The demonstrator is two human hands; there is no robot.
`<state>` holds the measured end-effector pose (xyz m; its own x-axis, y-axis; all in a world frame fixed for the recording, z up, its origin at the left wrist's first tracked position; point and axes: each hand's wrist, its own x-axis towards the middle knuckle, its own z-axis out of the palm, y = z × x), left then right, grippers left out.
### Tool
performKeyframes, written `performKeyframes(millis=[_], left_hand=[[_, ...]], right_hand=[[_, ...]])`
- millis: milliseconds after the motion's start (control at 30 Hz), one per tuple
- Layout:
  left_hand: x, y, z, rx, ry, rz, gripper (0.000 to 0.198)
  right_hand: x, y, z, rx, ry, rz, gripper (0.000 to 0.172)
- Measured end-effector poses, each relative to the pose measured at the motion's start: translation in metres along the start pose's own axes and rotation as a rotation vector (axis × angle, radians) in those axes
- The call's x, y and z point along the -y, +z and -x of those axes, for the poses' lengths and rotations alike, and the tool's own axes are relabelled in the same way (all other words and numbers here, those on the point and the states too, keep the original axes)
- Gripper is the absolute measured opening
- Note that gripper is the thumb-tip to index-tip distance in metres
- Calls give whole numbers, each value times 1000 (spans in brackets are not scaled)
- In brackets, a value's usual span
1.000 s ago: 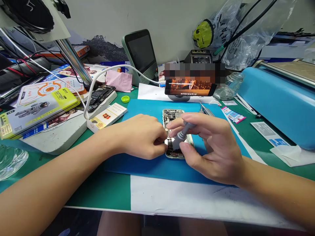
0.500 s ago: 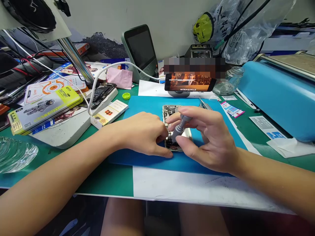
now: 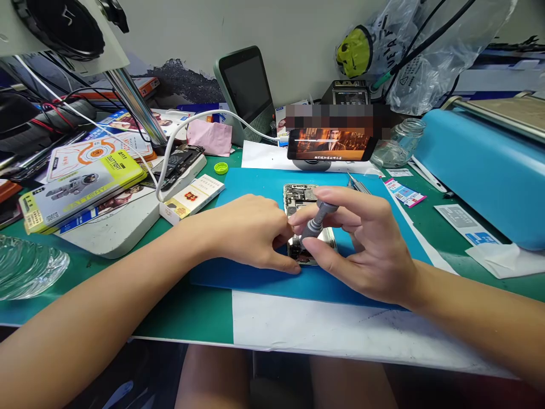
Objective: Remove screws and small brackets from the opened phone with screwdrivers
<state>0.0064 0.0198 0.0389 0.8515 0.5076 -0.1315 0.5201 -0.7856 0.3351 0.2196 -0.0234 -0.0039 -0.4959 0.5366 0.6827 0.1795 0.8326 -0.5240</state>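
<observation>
An opened phone [image 3: 300,194] with bare inner parts lies on the blue mat [image 3: 255,182], partly covered by both hands. My right hand [image 3: 366,244] is closed around a short grey screwdriver [image 3: 315,224], its index finger on the cap and its thumb low on the barrel. The screwdriver stands tilted over the lower half of the phone; its tip is hidden. At the phone's left edge, my left hand [image 3: 249,236] holds it steady with curled fingers, and the thumb stretches to the lower left corner.
Behind the mat a phone [image 3: 330,145] plays a video. Tweezers [image 3: 357,183] lie at the mat's upper right. To the left are a cigarette pack [image 3: 191,199], a battery box [image 3: 80,190] and a glass dish [image 3: 32,267]. A blue machine [image 3: 481,176] stands right.
The view has shifted slightly, moving the whole scene a little right and down. Both hands keep nearly the same pose, and the screwdriver stays over the phone.
</observation>
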Motion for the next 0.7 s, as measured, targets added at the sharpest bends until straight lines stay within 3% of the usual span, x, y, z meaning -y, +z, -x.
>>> performKeyframes(millis=[700], left_hand=[[1, -2, 2, -12, -1, 35, 45]], right_hand=[[4, 0, 0, -38, 47, -92, 69]])
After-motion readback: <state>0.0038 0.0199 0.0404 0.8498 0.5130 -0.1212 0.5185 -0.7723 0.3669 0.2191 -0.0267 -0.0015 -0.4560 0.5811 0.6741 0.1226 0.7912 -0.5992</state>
